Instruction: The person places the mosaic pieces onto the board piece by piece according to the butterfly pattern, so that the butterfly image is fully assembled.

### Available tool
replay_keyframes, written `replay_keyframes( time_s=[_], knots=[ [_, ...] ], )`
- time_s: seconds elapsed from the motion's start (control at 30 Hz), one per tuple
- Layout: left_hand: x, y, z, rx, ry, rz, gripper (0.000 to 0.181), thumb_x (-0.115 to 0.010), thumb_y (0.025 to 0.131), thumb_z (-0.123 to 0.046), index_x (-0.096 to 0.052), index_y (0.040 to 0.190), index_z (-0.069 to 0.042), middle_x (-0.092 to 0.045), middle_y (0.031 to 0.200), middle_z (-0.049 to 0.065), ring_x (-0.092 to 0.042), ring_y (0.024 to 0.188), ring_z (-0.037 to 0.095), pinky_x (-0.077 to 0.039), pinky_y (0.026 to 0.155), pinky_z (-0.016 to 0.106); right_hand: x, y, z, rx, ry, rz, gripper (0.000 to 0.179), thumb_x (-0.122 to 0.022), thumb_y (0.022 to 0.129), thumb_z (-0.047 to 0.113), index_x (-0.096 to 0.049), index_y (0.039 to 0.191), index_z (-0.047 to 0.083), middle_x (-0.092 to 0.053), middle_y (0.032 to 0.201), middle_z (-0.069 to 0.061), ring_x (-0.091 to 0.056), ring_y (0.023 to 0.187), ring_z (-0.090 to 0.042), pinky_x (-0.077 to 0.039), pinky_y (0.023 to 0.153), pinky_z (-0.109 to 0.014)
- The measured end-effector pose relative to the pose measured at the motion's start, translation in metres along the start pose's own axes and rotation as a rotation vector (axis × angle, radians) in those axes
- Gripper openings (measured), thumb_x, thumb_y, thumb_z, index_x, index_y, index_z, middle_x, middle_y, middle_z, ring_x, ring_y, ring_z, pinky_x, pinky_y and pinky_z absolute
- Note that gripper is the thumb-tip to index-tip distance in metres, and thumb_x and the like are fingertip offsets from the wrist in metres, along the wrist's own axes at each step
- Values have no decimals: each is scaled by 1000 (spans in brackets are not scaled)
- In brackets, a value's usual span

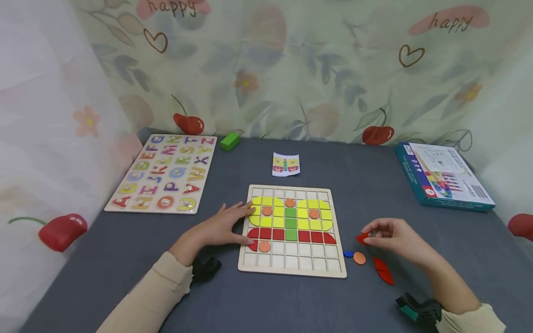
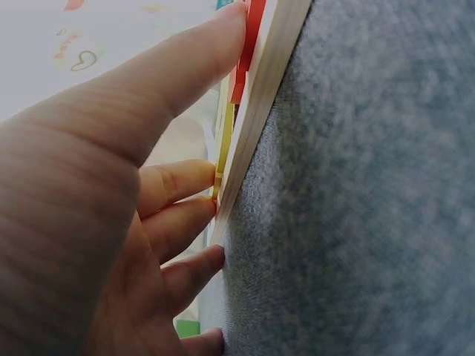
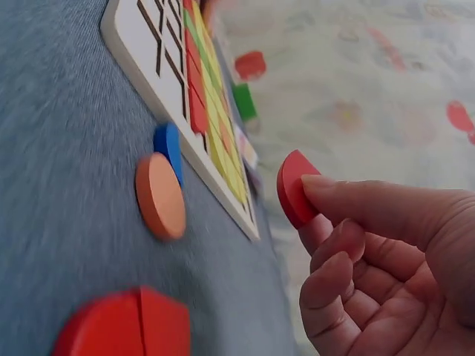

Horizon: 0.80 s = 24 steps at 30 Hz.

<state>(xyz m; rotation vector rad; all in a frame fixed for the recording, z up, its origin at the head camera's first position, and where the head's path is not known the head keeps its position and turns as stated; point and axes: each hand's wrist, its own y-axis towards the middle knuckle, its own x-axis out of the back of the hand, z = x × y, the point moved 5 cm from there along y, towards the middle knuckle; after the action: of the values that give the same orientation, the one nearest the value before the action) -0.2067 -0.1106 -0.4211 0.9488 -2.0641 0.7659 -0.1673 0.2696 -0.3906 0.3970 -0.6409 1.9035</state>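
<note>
A wooden grid board (image 1: 291, 264) lies mid-table, bearing yellow, red, green and orange pieces laid in its cells. My left hand (image 1: 222, 225) rests at its left edge, fingers spread, the thumb beside a red corner piece (image 1: 252, 245). To the right of the board, my right hand (image 1: 395, 238) holds up a red quarter-round piece (image 3: 297, 189), pinched between thumb and fingers. Below that hand lie a blue piece (image 1: 348, 254), an orange disc (image 1: 359, 258) and two red pieces (image 1: 383, 271) side by side on the table.
Behind the board lies a small pattern card (image 1: 286, 164) with a butterfly picture. An alphabet puzzle board (image 1: 141, 209) is at the back left, a green block (image 1: 230, 141) next to it. At the back right sits a flat box (image 1: 449, 175). Patterned cloth (image 1: 266, 69) encloses the table.
</note>
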Motion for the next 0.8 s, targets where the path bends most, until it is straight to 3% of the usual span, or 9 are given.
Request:
replay_keyframes(
  time_s=[0.2,0.47,0.6,0.8],
  knots=[
    [0,0,1,0,0,-1,88,-72,73,-52,-35,145,-18,-22,156,1,-10,146,26,0,115,57,-17,23,15,55,24,84,35,-69,84,22,-62,104,-5,-65,87,-14,-56,67,-18,-52,63,-25],
    [0,1,1,-6,0,-4,88,-72,73,-53,-36,145,-17,-22,156,1,-10,146,26,0,115,57,-43,46,42,208,-73,129,26,-67,86,19,-70,103,1,-69,97,-12,-56,71,-11,-51,62,-22],
    [0,1,0,-3,0,-4,88,-72,73,-53,-36,145,-17,-22,156,1,-10,146,26,0,115,57,-55,54,57,289,-125,136,24,-64,88,16,-70,106,2,-68,103,-13,-53,77,-8,-47,61,-19],
    [1,0,-1,10,-4,1,87,-72,74,-52,-36,145,-17,-22,156,1,-11,146,25,0,115,57,-75,62,73,327,-142,214,26,-62,89,16,-68,111,3,-68,97,-12,-47,71,-8,-37,53,-19]
  ],
)
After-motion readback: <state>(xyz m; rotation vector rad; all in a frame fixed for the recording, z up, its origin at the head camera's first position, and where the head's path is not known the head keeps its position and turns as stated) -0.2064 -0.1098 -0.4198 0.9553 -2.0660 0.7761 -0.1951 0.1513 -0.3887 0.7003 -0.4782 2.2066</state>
